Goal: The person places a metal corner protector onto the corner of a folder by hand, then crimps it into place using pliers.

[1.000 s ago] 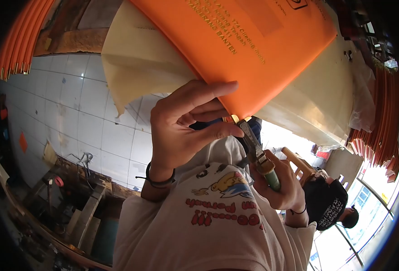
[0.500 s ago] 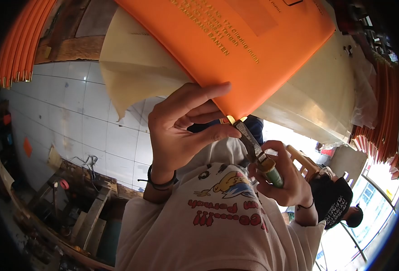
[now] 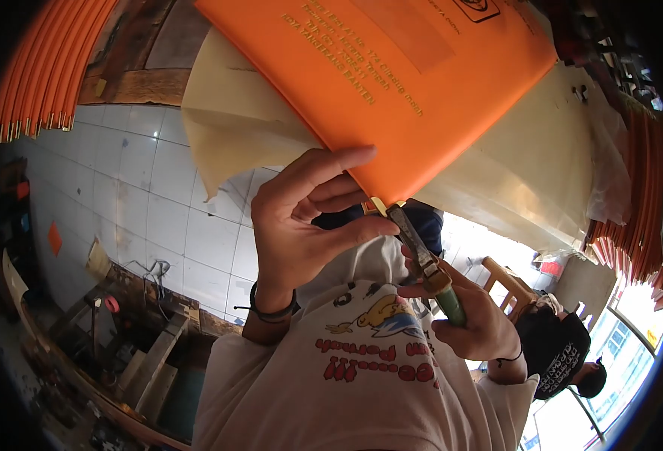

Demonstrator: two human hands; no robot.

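An orange folder (image 3: 399,98) with gold print lies at the top centre, its near corner pointing down at me. Small gold metal pieces (image 3: 379,204) sit at that corner. My left hand (image 3: 301,214) is at the folder's left edge near the corner, forefinger over the cover and thumb beneath, beside the gold pieces. My right hand (image 3: 470,312) grips pliers (image 3: 429,267) with green handles; their jaws touch the gold pieces at the corner.
Beneath the folder is a table covered in tan sheet (image 3: 511,173). Orange folders with gold corners (image 3: 46,75) are stacked at the upper left, more orange stacks (image 3: 632,188) at the right. A person in black (image 3: 553,346) is at the lower right. Wooden framework (image 3: 151,361) stands lower left.
The fingers of my right hand have shifted on the pliers, closing round the handles. The folder's corner and the pliers' jaws remain together, while the whole view has moved slightly.
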